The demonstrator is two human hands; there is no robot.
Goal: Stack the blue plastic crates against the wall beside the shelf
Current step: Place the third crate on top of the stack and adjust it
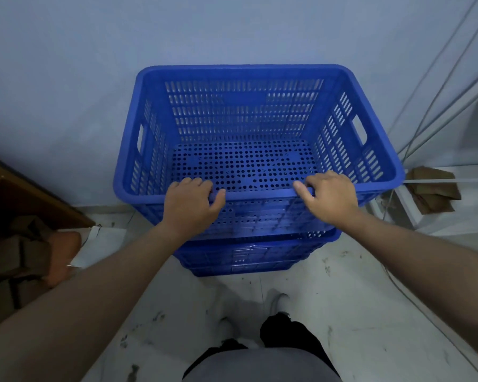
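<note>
- Grey, scuffed floor (356,312) is seen nearest the camera, with the person's dark trouser legs and pale shoes at the bottom edge.
- Both bare forearms are extended forward and up to the near rim of the top crate (249,128).
- Left hand (192,204) is closed over the near rim, fingers curled inside, thumb pressed on the outer face.
- Right hand (329,197) is clamped on the same rim further right, fingers hooked over the lip. The two hands are held well apart on the rim.
- Top crate is blue perforated plastic; it is seated on, or partly nested in, the lower crates (249,257), of which at least one rim band is visible beneath. How many lie below cannot be told.
- Contents: the top crate is empty; only its bare perforated bottom is visible. The interiors of the lower crates are hidden.
- Step in hand, as judged: seating or squaring the top crate on the stack.
- Far rim of the top crate is close to the wall (232,31); whether it touches cannot be told.
- Next move, as judged: the rim should be pressed down evenly and pushed towards the wall, then both hands released without tipping the stack.
- Brown cardboard clutter (17,255) lies left; a white shelf frame (409,210) with cables stands right.
</note>
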